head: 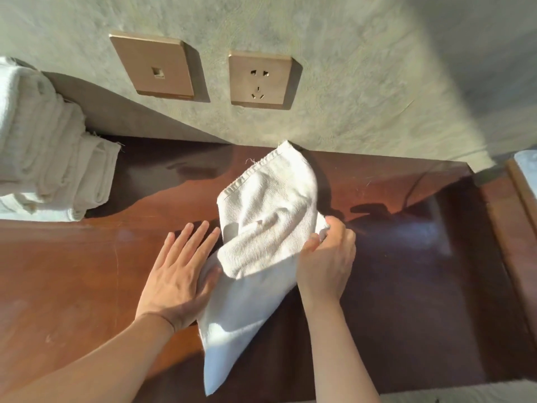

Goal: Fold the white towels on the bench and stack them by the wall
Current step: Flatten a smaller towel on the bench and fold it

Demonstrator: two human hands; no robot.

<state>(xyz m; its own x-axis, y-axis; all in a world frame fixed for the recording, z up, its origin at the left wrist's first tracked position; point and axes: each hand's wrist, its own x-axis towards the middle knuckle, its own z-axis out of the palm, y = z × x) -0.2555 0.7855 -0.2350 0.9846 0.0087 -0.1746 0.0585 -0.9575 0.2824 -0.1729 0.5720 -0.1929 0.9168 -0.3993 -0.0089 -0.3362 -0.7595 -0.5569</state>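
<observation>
The white towel (261, 228) lies on the dark wooden surface (406, 271), in front of the power socket (259, 79) on the wall (363, 82) and a little right of it. Its upper part is lifted and doubled over toward the wall, with a stitched hem showing along the raised edge. Its lower part trails toward the near edge of the surface.

The right hand (327, 263) pinches a corner of the towel between thumb and curled fingers (334, 225); part of that corner is hidden inside the grip. The left hand (177, 274) lies flat with straight fingers spread, its thumb side pressing on the towel's left edge. The cloth hides the thumb tip.

Well to the left of the socket, against the wall, stands one stack of folded towels (43, 146). It is cut off by the left frame edge, and the layers blur together, so their number cannot be counted.

There are two brass-coloured wall plates: the power socket and, just left of it, a data outlet (152, 65). Neither carries readable writing. Far right of the socket, a strip of pale cloth (526, 161) is cut off by the frame and too partial to identify.
</observation>
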